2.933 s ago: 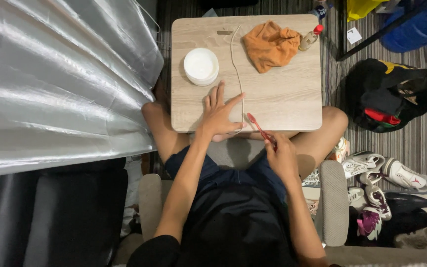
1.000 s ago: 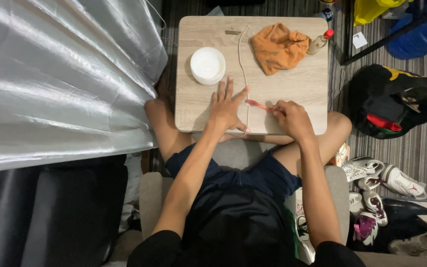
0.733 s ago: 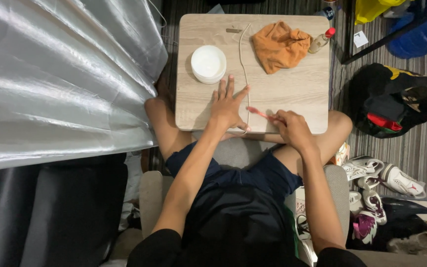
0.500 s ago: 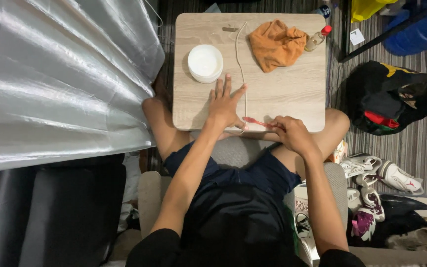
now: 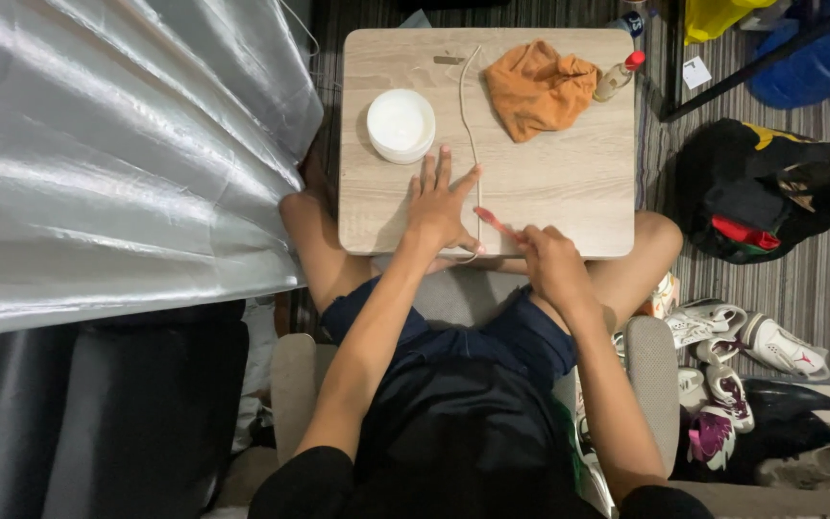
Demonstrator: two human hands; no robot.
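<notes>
Here the right hand (image 5: 545, 252) has drawn nearer the table's (image 5: 569, 192) near edge, fingers still clamped on the red tool (image 5: 498, 223); the left hand (image 5: 442, 204) stays spread flat, pinning the cord (image 5: 468, 115).

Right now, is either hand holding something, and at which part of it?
The right hand grips a thin pink-red tool at its near end. The left hand holds nothing; it lies flat, pressing the cord on the table.

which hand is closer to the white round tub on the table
Left. The left hand lies flat just below the white tub, fingertips close to its edge. The right hand, holding a thin red tool, is farther off to the lower right.
</notes>
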